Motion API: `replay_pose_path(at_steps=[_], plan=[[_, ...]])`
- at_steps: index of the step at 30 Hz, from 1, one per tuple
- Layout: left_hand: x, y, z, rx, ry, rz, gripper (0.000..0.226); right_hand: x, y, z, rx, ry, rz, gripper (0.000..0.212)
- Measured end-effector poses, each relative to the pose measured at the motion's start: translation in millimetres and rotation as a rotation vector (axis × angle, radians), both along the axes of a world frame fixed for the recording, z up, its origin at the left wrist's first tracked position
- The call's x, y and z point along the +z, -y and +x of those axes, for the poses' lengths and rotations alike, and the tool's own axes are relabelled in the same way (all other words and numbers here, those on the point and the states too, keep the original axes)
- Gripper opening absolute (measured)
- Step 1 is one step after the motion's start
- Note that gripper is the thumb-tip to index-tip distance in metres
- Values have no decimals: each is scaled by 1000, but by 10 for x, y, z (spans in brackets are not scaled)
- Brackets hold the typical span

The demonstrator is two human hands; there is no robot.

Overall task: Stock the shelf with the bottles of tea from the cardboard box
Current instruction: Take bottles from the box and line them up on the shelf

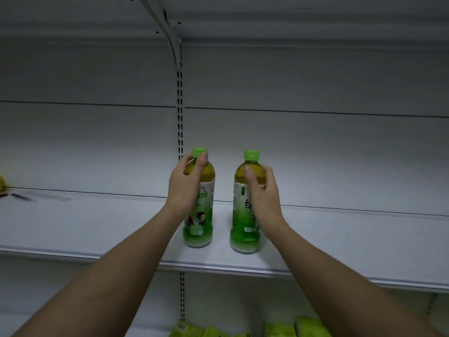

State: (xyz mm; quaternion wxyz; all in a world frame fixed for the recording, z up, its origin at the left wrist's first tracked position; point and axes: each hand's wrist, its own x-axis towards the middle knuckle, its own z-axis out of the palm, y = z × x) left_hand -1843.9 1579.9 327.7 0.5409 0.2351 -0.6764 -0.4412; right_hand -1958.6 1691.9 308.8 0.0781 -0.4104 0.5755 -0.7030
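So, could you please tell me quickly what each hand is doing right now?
Left hand: closed around the upper part of the left tea bottle, upright on the shelf.
Right hand: closed around the right tea bottle, also upright.

Two clear plastic bottles of amber-green tea, each with a bright green screw cap and a green-and-white wrap label, stand upright near the front of the white metal shelf [340,239]. The left bottle [201,215] bears a red-and-white picture; the right bottle [243,215] shows large dark characters. They stand near each other, not touching.
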Motion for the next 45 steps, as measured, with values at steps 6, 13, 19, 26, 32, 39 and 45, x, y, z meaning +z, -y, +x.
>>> replay_pose_path(at_steps=[6,13,19,26,32,39,45], plan=[[-503,-65,249,-105,290,67,91,-507,-256,-33,204,-93,343,52],[-643,-121,269,16,370,46,80,-509,-8,-35,43,-155,422,53],[-651,87,168,190,421,55,76,-509,288,-36,-66,-176,422,54],[-689,449,-52,231,430,83,71,-559,614,-218,-72,-153,407,52],[-688,796,-348,245,418,115,74,-614,984,-403,-86,-97,355,49],[-761,1052,-587,249,353,86,67,-619,1318,-526,-120,-108,345,51],[-875,1138,-569,237,438,25,81,-731,1435,-548,-116,-100,316,44]])
